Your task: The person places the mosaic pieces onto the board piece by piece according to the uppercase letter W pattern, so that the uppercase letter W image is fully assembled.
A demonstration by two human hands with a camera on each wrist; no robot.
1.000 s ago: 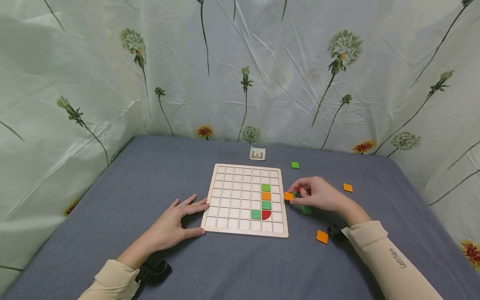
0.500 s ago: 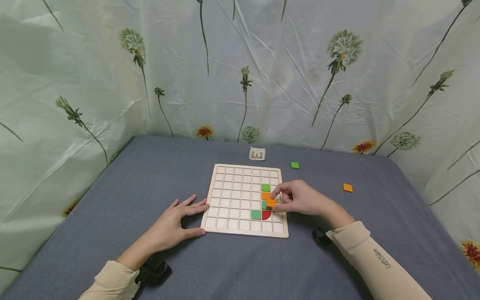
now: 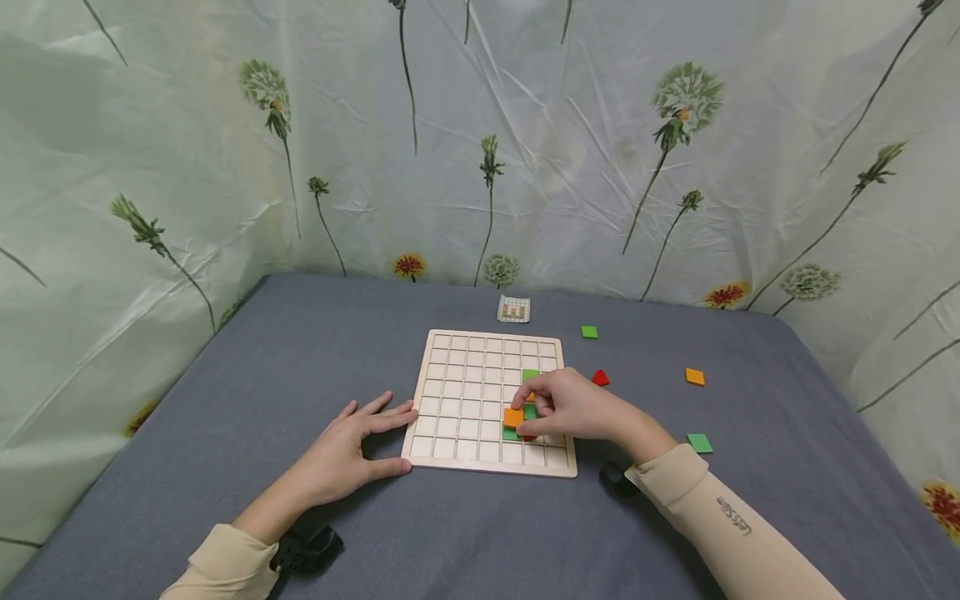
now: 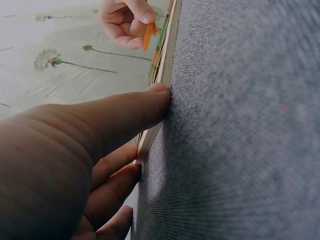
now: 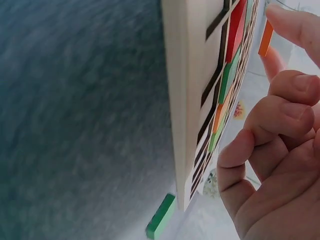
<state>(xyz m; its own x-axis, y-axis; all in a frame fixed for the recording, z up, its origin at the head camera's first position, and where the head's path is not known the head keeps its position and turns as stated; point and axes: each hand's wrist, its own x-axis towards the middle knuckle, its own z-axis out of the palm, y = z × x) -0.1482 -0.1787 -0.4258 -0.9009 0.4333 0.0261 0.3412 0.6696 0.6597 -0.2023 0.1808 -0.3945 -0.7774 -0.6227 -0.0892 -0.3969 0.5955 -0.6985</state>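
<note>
My right hand pinches an orange square tile between thumb and finger, held over the lower right part of a wooden grid board. In the right wrist view the orange tile stands above the board's surface, with the other fingers curled. Under and beside this hand, the board carries green tiles, a red piece and another orange tile, partly covered. My left hand lies at the board's left edge, thumb and fingertips touching it. The left wrist view has the thumb against the board's side.
A small pattern card lies behind the board. Loose pieces are spread on the right: a light green tile, a red piece, an orange tile and a green tile. Grey cloth covers the table.
My right hand has carried the orange tile left, from beside the board to over its grid. Loose red and green pieces it had covered now show. The left hand stays put.
</note>
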